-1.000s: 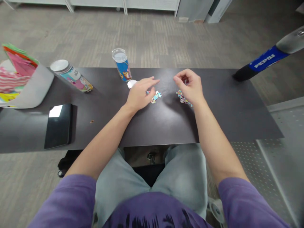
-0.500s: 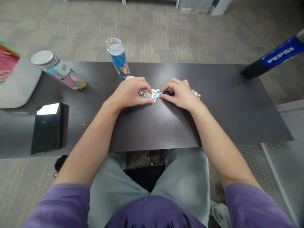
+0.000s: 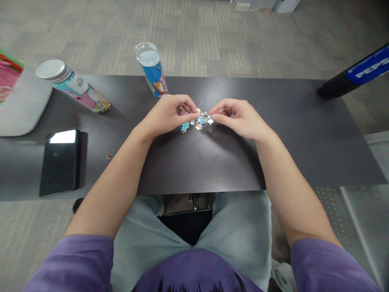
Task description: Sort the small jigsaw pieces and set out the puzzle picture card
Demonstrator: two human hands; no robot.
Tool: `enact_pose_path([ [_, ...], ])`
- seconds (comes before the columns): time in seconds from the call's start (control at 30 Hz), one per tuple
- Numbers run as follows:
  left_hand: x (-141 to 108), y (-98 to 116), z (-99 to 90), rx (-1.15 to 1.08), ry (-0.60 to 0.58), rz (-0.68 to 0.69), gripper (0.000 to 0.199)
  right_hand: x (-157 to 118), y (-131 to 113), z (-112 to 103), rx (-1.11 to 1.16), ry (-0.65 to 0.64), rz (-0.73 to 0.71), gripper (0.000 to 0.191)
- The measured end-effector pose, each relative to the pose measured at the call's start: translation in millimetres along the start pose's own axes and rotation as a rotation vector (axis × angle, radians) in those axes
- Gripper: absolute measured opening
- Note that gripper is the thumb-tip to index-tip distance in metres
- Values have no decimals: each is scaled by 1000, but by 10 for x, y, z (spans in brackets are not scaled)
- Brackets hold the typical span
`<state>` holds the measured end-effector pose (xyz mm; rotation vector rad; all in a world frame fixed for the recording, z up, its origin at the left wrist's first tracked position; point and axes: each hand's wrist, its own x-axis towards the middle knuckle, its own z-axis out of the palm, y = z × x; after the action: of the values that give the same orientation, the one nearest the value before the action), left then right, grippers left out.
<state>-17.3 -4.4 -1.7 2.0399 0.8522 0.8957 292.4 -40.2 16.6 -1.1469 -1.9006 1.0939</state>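
Puzzle pieces (image 3: 201, 120) between left hand (image 3: 172, 115) and right hand (image 3: 240, 117): light blue, white and yellow. Beyond the left hand: clear canister (image 3: 154, 75), blue cartoon print. Farther left: silver-lidded canister (image 3: 81, 90), blue-and-pink print. Far right: black-and-blue bottle (image 3: 349, 80), white lettering. Beneath: dark grey tabletop (image 3: 200, 162).

There are two hands (image 3: 170, 115) (image 3: 243, 117), two canisters (image 3: 83, 92) (image 3: 154, 77), one bottle (image 3: 364, 72), one bin (image 3: 28, 105), one black slab (image 3: 59, 166), one counter (image 3: 197, 162) and uncountable puzzle pieces (image 3: 203, 119).
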Motion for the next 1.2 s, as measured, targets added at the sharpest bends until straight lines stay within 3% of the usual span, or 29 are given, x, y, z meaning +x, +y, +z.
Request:
enact_pose_path([
  [0.2,-6,59,-68,-101,1,-122,18,-42,-49,91,80,-153,13,22],
  [0.33,-65,241,-172,20,-24,-123,17,-57,-62,122,95,-237,25,26],
  [0.47,-345,629,-279,178,-11,-159,19,-70,-88,122,94,-268,42,24],
  [0.6,-733,862,-212,209,-68,-218,20,-104,-112,105,53,-298,34,23],
  [0.7,-905,814,-43,168,-120,-240,22,-129,-136,69,1,-326,40,21],
  [0.83,-950,650,150,136,-166,-218,24,-137,-175,-1,-62,-287,50,22],
  [1.0,-913,536,241,156,-146,-176,30,-174,-273,-20,-96,-141,91,23],
  [1.1,-878,467,309,160,-121,-134,33,-297,-320,58,-118,25,114,22],
  [1.2,-841,383,392,144,-84,-84,33,-470,-280,186,-99,103,109,21],
])
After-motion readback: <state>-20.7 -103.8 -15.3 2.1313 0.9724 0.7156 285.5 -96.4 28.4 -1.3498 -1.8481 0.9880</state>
